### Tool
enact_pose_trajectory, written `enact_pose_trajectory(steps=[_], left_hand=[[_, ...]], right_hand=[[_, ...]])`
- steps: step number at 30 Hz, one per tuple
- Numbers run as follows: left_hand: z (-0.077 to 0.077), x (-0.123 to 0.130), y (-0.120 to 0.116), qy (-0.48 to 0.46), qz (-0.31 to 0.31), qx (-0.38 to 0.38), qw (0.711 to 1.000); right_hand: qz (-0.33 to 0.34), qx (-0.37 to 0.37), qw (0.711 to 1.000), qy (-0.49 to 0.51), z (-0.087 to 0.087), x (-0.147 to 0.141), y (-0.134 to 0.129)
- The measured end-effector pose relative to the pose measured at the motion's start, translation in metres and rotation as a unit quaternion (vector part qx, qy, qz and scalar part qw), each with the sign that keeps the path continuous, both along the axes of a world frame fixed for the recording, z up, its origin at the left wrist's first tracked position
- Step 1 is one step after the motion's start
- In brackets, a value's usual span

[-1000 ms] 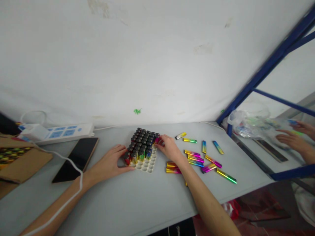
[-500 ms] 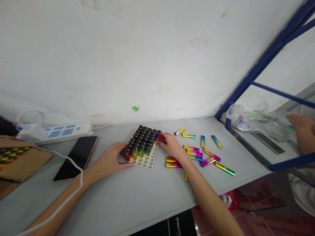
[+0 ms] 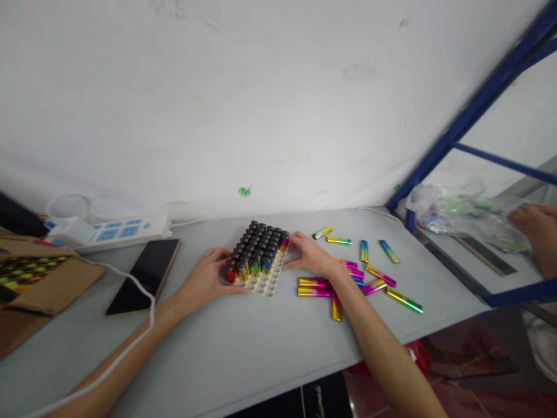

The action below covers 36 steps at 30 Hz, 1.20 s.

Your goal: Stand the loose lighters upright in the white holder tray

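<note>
A pale tray with round holes [image 3: 270,285] lies on the table, with rows of upright black-topped lighters [image 3: 256,247] filling its back and left. Its front right holes show bare. My left hand [image 3: 211,276] grips the tray's front left corner, thumb along the front edge and fingers round the side by a red lighter [image 3: 230,273]. At the tray's right edge is my right hand [image 3: 307,252], thumb and fingers apart, fingertips beside a magenta lighter [image 3: 284,244] standing in the end of a row. Several loose shiny lighters [image 3: 314,292] lie right of the tray, some partly behind my right forearm.
A phone [image 3: 143,277], a white power strip [image 3: 126,231] and an open cardboard box [image 3: 78,281] are on the left. A white cable crosses my left forearm. Beyond the blue metal frame [image 3: 435,154], another person's hand [image 3: 537,229] is near plastic bags [image 3: 456,212].
My right hand's fingers have come off the magenta lighter, which now stands in the tray. My left hand stays on the tray corner. The whole view has shifted slightly.
</note>
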<state>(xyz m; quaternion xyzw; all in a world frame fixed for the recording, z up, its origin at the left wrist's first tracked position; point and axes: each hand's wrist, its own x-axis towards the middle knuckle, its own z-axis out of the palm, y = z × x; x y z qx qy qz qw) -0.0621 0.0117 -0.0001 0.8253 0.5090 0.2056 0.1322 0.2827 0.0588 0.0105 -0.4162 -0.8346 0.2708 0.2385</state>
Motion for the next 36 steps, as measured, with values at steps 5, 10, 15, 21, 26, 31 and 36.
enact_pose_trajectory(steps=[5, 10, 15, 21, 26, 31, 36], left_hand=[[0.002, 0.0, 0.001, -0.014, 0.006, -0.002, 1.0], [0.005, 0.0, 0.0, -0.027, 0.017, -0.014, 0.999], [0.008, -0.002, 0.0, -0.028, 0.018, -0.028, 0.999], [0.007, -0.004, 0.002, -0.043, 0.02, -0.04, 0.998], [0.006, -0.003, 0.002, -0.048, 0.022, -0.045, 0.998], [0.01, -0.003, 0.003, -0.051, 0.031, -0.057, 0.997], [0.016, -0.003, 0.003, -0.064, 0.018, -0.069, 0.995]], right_hand=[[0.009, 0.007, 1.0, 0.012, -0.007, 0.003, 0.005], [0.024, 0.015, 0.999, 0.017, -0.012, 0.004, 0.005], [0.017, 0.038, 0.999, 0.003, -0.016, -0.002, 0.003], [0.008, 0.042, 0.999, -0.003, -0.015, -0.003, 0.004], [0.02, 0.032, 0.999, 0.007, -0.013, -0.001, 0.008], [0.02, 0.019, 1.0, 0.012, -0.013, -0.004, 0.012], [0.029, 0.034, 0.999, 0.021, -0.016, -0.006, 0.014]])
